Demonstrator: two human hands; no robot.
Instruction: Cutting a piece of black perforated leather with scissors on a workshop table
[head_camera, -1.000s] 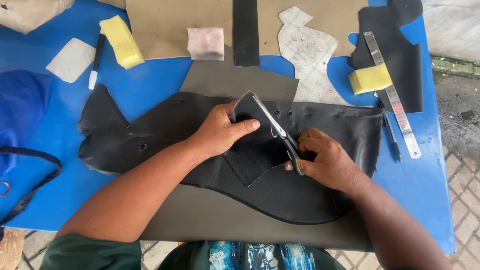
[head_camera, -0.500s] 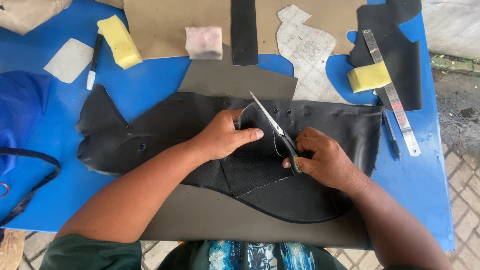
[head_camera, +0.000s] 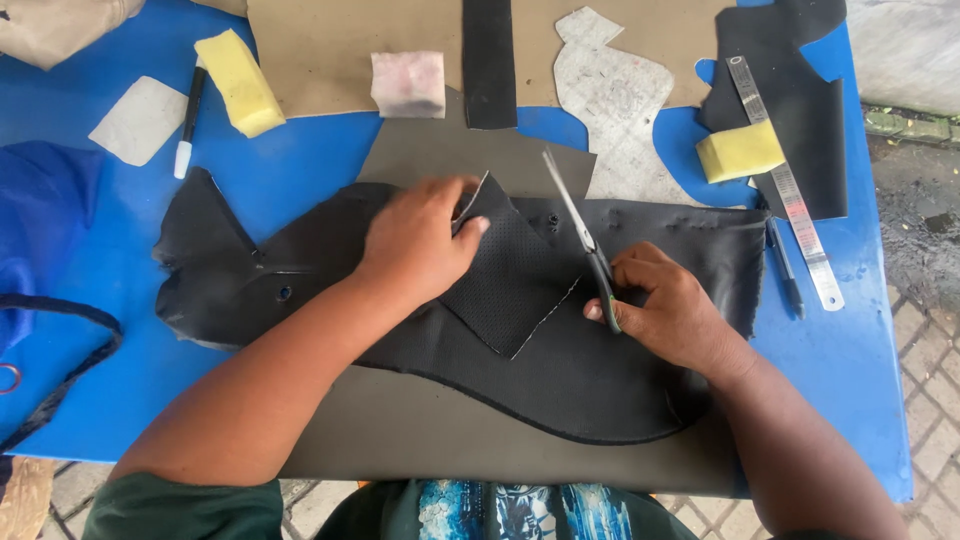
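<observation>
On the blue surface (head_camera: 300, 160) a large black leather sheet (head_camera: 620, 370) lies spread over a grey board (head_camera: 440, 440), and both hands work at its middle. Left hand (head_camera: 415, 240) rests palm down on the sheet, its fingers (head_camera: 468, 232) curled together and pinching the upturned corner of a cut black perforated piece (head_camera: 515, 275), whose pale underside shows along the lifted edge. Right hand (head_camera: 670, 310) lies just beside that piece, fingers (head_camera: 630, 258) folded around the green handles of the scissors (head_camera: 585, 235); the blades point up and away, closed or nearly so, above the leather. Well apart, at the far edge of the surface, sit two yellow sponges (head_camera: 238, 82), a pink-white sponge (head_camera: 408, 84), a black strip (head_camera: 488, 60) and a pale paper pattern (head_camera: 612, 90). To the right lie a steel ruler (head_camera: 790, 200) and a dark pen (head_camera: 783, 265); a marker (head_camera: 188, 120) lies at the left
</observation>
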